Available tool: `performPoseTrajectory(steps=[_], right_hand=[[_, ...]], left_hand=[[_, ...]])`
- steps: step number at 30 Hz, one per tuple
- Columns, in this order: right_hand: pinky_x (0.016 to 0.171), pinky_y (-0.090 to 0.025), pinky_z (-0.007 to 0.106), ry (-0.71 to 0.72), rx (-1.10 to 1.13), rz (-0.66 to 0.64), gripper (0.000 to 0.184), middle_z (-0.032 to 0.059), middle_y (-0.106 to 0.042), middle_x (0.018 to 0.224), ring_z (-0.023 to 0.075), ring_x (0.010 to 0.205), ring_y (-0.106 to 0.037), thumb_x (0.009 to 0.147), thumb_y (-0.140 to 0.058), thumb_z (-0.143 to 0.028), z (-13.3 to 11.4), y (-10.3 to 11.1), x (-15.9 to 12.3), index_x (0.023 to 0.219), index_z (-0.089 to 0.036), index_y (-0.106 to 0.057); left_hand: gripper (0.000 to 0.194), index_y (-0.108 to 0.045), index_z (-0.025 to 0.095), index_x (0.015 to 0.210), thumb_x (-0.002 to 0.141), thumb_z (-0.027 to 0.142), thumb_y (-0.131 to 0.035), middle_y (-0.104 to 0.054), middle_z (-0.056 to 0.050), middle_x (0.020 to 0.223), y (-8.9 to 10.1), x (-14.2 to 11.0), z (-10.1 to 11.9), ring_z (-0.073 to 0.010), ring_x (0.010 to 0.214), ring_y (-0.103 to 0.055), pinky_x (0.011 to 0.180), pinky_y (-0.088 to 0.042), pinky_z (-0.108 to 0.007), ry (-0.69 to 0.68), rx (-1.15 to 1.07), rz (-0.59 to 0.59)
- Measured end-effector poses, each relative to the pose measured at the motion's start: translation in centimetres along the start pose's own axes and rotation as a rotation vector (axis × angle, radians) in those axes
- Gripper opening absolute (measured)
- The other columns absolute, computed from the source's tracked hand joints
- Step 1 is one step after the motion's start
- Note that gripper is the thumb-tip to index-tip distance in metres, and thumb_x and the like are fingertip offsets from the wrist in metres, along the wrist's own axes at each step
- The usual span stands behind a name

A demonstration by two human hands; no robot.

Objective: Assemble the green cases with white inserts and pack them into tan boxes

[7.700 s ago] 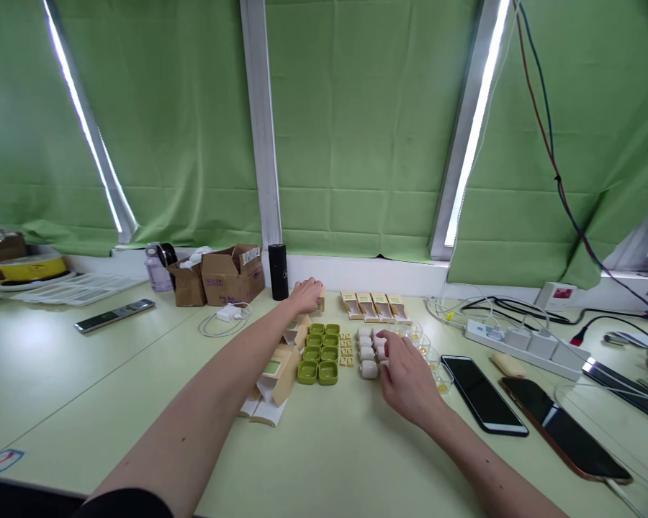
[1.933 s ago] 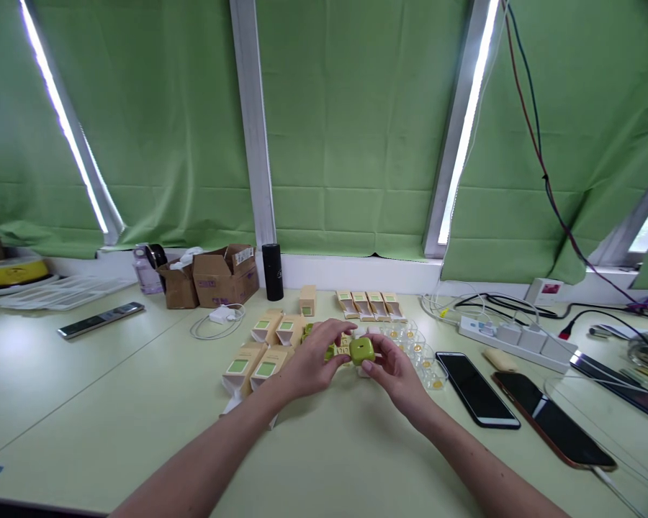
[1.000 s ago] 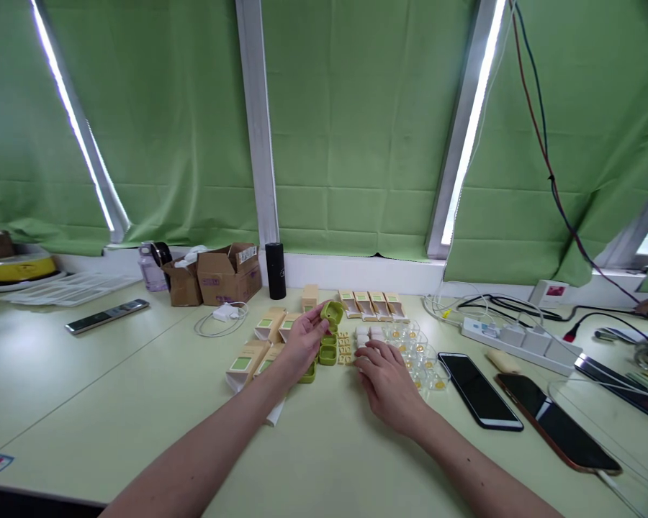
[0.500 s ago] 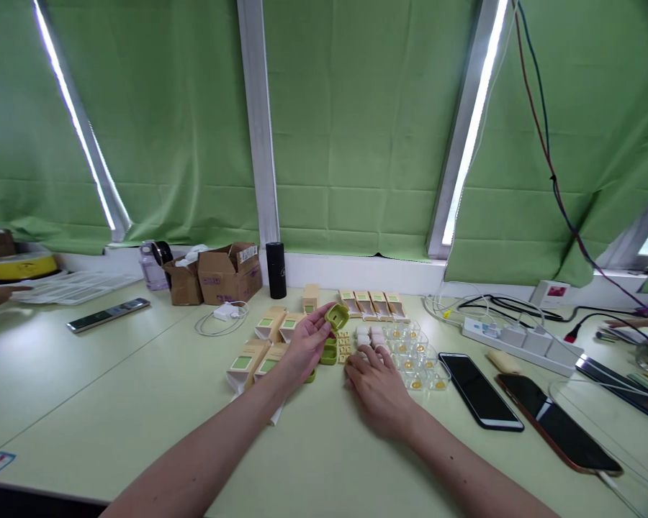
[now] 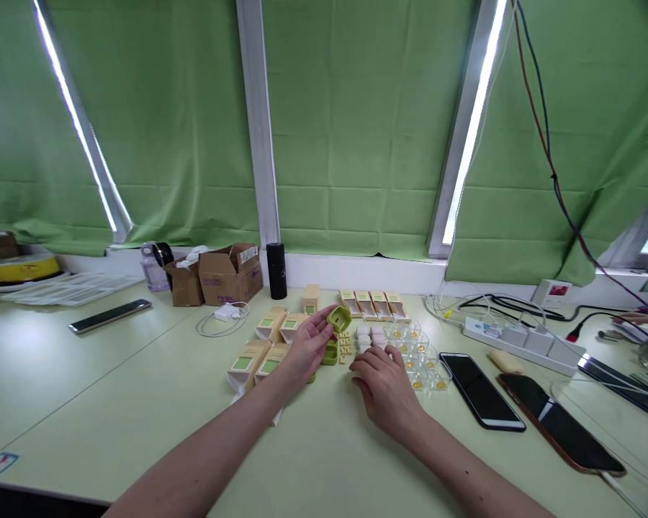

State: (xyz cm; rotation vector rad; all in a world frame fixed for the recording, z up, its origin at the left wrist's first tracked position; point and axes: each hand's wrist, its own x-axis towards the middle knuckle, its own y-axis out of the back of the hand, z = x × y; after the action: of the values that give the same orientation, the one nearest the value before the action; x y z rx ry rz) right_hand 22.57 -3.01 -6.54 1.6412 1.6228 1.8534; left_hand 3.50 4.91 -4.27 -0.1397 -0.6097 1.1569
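A small green square shell (image 5: 339,319), its hollow side toward me, is pinched between the thumb and fingers of my left hand (image 5: 312,342). Below it sit similar green shells (image 5: 330,353), some hidden by that hand. My right hand (image 5: 383,385) rests low over the front of the white rounded blocks (image 5: 363,336), fingers bent and close together; whatever lies under the fingertips is hidden. Between the shells and the blocks lie small yellow square pieces (image 5: 345,344). Clear cups (image 5: 426,360) with yellow discs inside stand to the right of the blocks.
Cream cartons with green labels (image 5: 243,363) stand left; open cartons (image 5: 374,305) line up behind. Two phones (image 5: 483,392) (image 5: 561,424) and a power strip (image 5: 523,342) lie right. A black cylinder (image 5: 276,270) and brown boxes (image 5: 230,277) are at the back.
Earlier, my left hand was at a carton at the back. Then both hands held a green shell; my right hand let go and moved to the white blocks, recently shifting slightly right.
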Motion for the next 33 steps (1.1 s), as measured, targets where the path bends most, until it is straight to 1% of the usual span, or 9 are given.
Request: performPoseTrajectory(steps=[3, 6, 10, 16, 22, 24, 28, 30, 33], right_hand=[[0.098, -0.036, 0.047, -0.058, 0.025, -0.003, 0.022, 0.0064, -0.077, 0.094, 0.0275, 0.096, -0.066, 0.087, -0.059, -0.003, 0.5, 0.0, 0.1, 0.090, -0.024, -0.068], [0.093, -0.036, 0.043, -0.099, 0.050, -0.028, 0.024, 0.0050, -0.074, 0.085, 0.0252, 0.089, -0.066, 0.082, -0.058, 0.000, 0.7, -0.1, 0.1, 0.082, -0.022, -0.065], [0.090, -0.035, 0.039, -0.111, 0.090, 0.004, 0.026, 0.0038, -0.073, 0.086, 0.0236, 0.086, -0.064, 0.080, -0.054, 0.003, 0.7, 0.0, -0.1, 0.086, -0.022, -0.061], [0.090, -0.035, 0.038, -0.124, 0.150, 0.037, 0.029, 0.0028, -0.071, 0.088, 0.0225, 0.085, -0.061, 0.081, -0.048, 0.004, 0.9, 0.1, -0.2, 0.090, -0.022, -0.057], [0.086, -0.038, 0.036, -0.198, 0.341, 0.057, 0.024, 0.0005, -0.069, 0.088, 0.0199, 0.080, -0.062, 0.088, -0.044, -0.005, 1.4, 0.2, 0.0, 0.092, -0.024, -0.059], [0.085, -0.041, 0.036, -0.231, 0.445, 0.091, 0.020, 0.0008, -0.068, 0.087, 0.0204, 0.081, -0.062, 0.090, -0.046, -0.010, 1.3, 0.4, 0.2, 0.090, -0.024, -0.060], [0.076, -0.044, 0.033, -0.290, 0.665, 0.136, 0.013, 0.0032, -0.068, 0.090, 0.0223, 0.086, -0.061, 0.094, -0.050, -0.023, 1.1, 0.9, 0.5, 0.092, -0.024, -0.063], [0.073, -0.045, 0.032, -0.324, 0.754, 0.138, 0.014, 0.0037, -0.068, 0.091, 0.0219, 0.084, -0.060, 0.095, -0.054, -0.030, 1.1, 0.9, 0.6, 0.095, -0.024, -0.066], [0.075, -0.046, 0.033, -0.371, 0.879, 0.137, 0.017, 0.0043, -0.069, 0.092, 0.0212, 0.083, -0.061, 0.094, -0.060, -0.037, 1.3, 0.6, 0.6, 0.098, -0.024, -0.069]], left_hand=[[0.055, -0.073, 0.020, 0.129, 0.078, 0.031, -0.091, -0.074, -0.011, 0.120, -0.1, -0.1, 0.0, -0.0181, 0.100, -0.067, 0.079, -0.051, -0.025, 0.012, -0.004, 0.000], [0.054, -0.073, 0.020, 0.128, 0.078, 0.030, -0.091, -0.074, -0.011, 0.120, -0.3, -0.1, -0.1, -0.0175, 0.100, -0.066, 0.079, -0.050, -0.025, 0.020, -0.002, -0.003], [0.055, -0.074, 0.022, 0.127, 0.077, 0.032, -0.092, -0.074, -0.009, 0.118, -0.5, -0.2, 0.0, -0.0157, 0.098, -0.066, 0.079, -0.050, -0.024, 0.024, 0.005, -0.014], [0.055, -0.075, 0.022, 0.125, 0.075, 0.034, -0.094, -0.075, -0.009, 0.115, -0.9, -0.5, 0.1, -0.0155, 0.095, -0.065, 0.078, -0.049, -0.025, 0.034, 0.020, -0.018], [0.055, -0.076, 0.020, 0.125, 0.074, 0.033, -0.094, -0.075, -0.009, 0.113, -1.2, -0.6, 0.1, -0.0147, 0.093, -0.065, 0.077, -0.049, -0.024, 0.046, 0.024, -0.008], [0.055, -0.076, 0.020, 0.124, 0.074, 0.033, -0.094, -0.076, -0.009, 0.112, -1.2, -0.5, 0.1, -0.0150, 0.093, -0.065, 0.078, -0.049, -0.024, 0.044, 0.020, -0.013], [0.055, -0.076, 0.020, 0.124, 0.073, 0.032, -0.094, -0.076, -0.009, 0.111, -1.1, -0.5, 0.0, -0.0160, 0.093, -0.066, 0.076, -0.049, -0.024, 0.041, 0.014, -0.025], [0.055, -0.076, 0.021, 0.123, 0.073, 0.032, -0.095, -0.077, -0.008, 0.110, -1.0, -0.5, 0.0, -0.0159, 0.093, -0.066, 0.077, -0.049, -0.024, 0.046, 0.010, -0.027], [0.055, -0.076, 0.022, 0.123, 0.072, 0.033, -0.095, -0.077, -0.008, 0.111, -1.0, -0.4, 0.0, -0.0157, 0.093, -0.066, 0.079, -0.049, -0.025, 0.047, 0.014, -0.026]])
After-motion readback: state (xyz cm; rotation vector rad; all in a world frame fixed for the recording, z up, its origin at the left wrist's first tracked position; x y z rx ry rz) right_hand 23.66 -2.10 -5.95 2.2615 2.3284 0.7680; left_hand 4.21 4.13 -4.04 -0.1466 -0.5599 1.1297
